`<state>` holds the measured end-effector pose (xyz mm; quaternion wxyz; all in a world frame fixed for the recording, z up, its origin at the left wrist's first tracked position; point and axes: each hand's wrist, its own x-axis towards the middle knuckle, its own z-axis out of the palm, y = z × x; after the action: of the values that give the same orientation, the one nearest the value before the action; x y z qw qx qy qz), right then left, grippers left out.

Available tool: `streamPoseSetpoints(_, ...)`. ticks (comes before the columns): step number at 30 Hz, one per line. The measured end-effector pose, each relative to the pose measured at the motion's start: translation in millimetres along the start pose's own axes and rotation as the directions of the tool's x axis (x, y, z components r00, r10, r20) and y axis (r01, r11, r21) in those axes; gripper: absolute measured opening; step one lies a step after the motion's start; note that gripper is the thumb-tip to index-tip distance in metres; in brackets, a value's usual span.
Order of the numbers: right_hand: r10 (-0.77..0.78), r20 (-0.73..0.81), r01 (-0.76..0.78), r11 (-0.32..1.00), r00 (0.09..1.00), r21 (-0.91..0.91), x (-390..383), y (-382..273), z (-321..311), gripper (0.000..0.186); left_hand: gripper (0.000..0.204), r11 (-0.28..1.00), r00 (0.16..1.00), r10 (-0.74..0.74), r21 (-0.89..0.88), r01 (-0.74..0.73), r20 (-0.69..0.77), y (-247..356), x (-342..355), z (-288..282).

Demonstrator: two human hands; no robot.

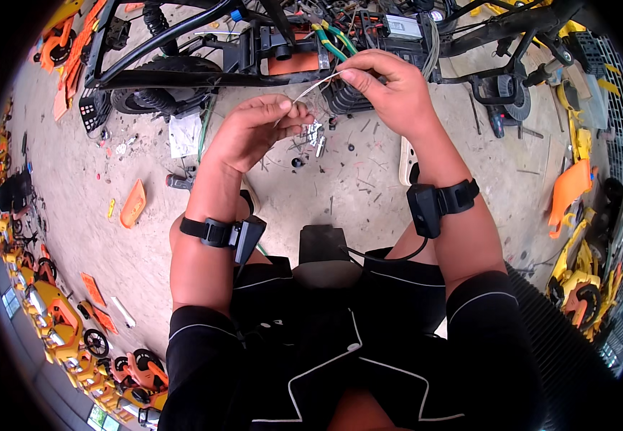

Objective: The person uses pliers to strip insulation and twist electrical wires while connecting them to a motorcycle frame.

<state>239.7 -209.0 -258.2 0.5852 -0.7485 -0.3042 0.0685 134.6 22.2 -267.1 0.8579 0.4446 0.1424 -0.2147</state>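
A thin whitish wire (310,88) runs between my hands above the floor. My left hand (259,127), palm turned inward, pinches its lower part between thumb and fingers. My right hand (383,90) is higher and to the right, its thumb and forefinger closed on the upper part of the wire. Green and yellow-handled pliers (330,42) lie just behind my right fingertips, on a black metal vehicle frame (158,77) with wiring and a silver box (402,27). Small loose metal pieces (316,140) lie on the floor below my hands.
A black tyre (128,102) and white paper (183,136) are at left of centre. An orange panel (132,204) lies on the floor. A power tool (496,121) lies by the right wheel. Yellow and orange scooters and parts (60,316) line both sides.
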Motion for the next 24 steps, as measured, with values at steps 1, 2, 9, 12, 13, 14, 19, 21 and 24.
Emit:
streamPoseSetpoints(1, 0.062, 0.002, -0.062, 0.998, 0.998, -0.008, -1, 0, -1, 0.019, 0.022, 0.999, 0.999, 0.039, 0.037, -0.039, -0.014, -1, 1, -1)
streamPoseSetpoints(2, 0.125, 0.004, -0.125, 0.992, 0.992, -0.016, -3, 0, -1, 0.020, 0.022, 0.994, 0.997, 0.078, 0.074, -0.076, -0.026, -3, 3, -4)
streamPoseSetpoints(9, 0.359, 0.076, -0.342, 0.924, 0.930, -0.173, -6, 5, 11, 0.021, 0.021, 0.706, 0.877, 0.427, 0.687, -0.171, -0.221, -10, 5, 5)
streamPoseSetpoints(12, 0.265, 0.076, -0.246, 0.950, 0.961, -0.190, -6, 1, 11, 0.021, 0.022, 0.650, 0.876, 0.439, 0.743, -0.158, -0.198, -9, 4, 3)
streamPoseSetpoints(13, 0.213, 0.087, -0.191, 0.959, 0.973, -0.210, -7, 1, 10, 0.022, 0.022, 0.631, 0.881, 0.433, 0.762, -0.146, -0.191, -8, 3, 2)
streamPoseSetpoints(14, 0.160, 0.099, -0.134, 0.964, 0.982, -0.229, -8, 1, 9, 0.023, 0.022, 0.637, 0.886, 0.428, 0.756, -0.153, -0.181, -8, 2, -1)
streamPoseSetpoints(19, 0.145, 0.144, -0.113, 0.971, 0.979, -0.209, -10, 2, 9, 0.025, 0.019, 0.642, 0.901, 0.392, 0.757, -0.123, -0.186, -8, 1, -6)
streamPoseSetpoints(21, 0.269, 0.164, -0.250, 0.960, 0.949, -0.126, -9, 5, 10, 0.027, 0.018, 0.609, 0.889, 0.423, 0.782, -0.133, -0.178, -6, 0, -1)
streamPoseSetpoints(24, 0.410, 0.148, -0.395, 0.911, 0.900, -0.119, -6, 1, 13, 0.031, 0.018, 0.494, 0.845, 0.524, 0.847, -0.197, -0.109, -4, 0, 1)
